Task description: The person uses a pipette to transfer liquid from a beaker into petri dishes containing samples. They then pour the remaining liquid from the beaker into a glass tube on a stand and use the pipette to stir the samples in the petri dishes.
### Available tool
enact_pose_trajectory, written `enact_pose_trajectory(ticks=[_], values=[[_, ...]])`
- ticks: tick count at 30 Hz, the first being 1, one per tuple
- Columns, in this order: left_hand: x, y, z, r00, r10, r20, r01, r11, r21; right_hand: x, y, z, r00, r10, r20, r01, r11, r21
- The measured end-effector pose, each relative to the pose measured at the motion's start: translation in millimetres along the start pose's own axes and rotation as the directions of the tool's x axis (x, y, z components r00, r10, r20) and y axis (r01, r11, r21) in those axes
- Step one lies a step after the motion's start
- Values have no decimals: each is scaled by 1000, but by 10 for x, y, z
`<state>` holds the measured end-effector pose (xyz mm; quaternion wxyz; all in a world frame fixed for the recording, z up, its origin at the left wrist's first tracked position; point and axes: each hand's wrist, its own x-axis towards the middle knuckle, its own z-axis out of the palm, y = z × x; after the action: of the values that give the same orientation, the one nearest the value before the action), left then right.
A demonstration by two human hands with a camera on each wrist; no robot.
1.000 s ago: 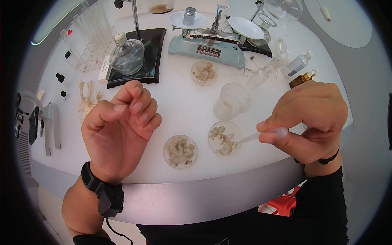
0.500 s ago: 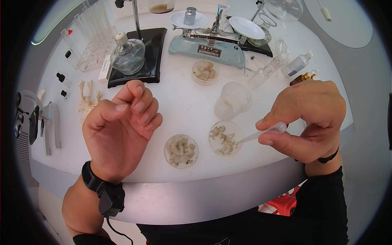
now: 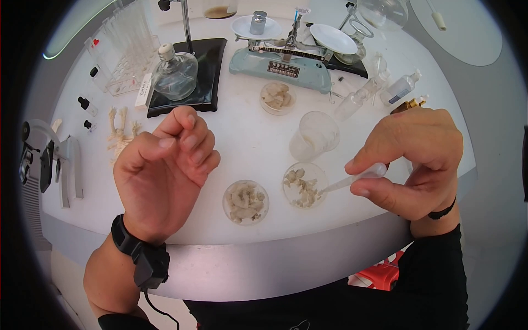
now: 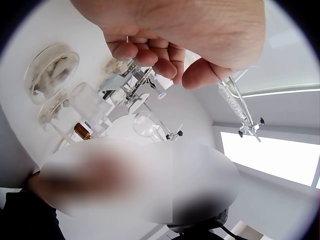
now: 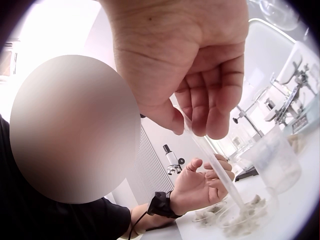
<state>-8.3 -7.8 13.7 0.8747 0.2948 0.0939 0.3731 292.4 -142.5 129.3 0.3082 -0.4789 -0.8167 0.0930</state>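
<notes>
Between thumb and fingers, my right hand (image 3: 415,159) pinches the bulb of a clear plastic dropper (image 3: 352,179). The dropper's tip reaches into the right petri dish (image 3: 289,197), among pale crumbled pieces; the right wrist view shows the dropper (image 5: 220,172) slanting down to them. My left hand (image 3: 165,176) is raised palm up with loosely curled fingers, holding nothing, left of another petri dish (image 3: 246,203) of pale, wet-looking clumps. Just behind the right dish stands a translucent plastic beaker (image 3: 319,132).
At the back stands a teal balance (image 3: 253,63) with a metal weight (image 3: 258,22) on its left pan. A third dish (image 3: 278,99) lies before it. Farther left are a glass spirit lamp (image 3: 175,77), a test tube rack (image 3: 129,80) and a microscope (image 3: 49,159); small bottles (image 3: 400,88) stand right.
The right thumb and fingers have parted slightly around the dropper bulb, which shows more fully. The scene has shifted slightly in the head view; the left hand's pose looks the same.
</notes>
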Motion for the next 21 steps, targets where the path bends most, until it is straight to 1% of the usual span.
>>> enact_pose_trajectory(ticks=[14,16,21], values=[[4,2,23,1000,0,6,0,1000,1,7,-7,-30,1000,15,18,-15,1000,-2],[2,11,95,998,-16,-56,19,998,54,7,-12,-38,1000,20,23,-20,1000,0],[6,6,74,998,-14,-59,17,998,55,1,-13,-41,999,24,27,-24,1000,6]])
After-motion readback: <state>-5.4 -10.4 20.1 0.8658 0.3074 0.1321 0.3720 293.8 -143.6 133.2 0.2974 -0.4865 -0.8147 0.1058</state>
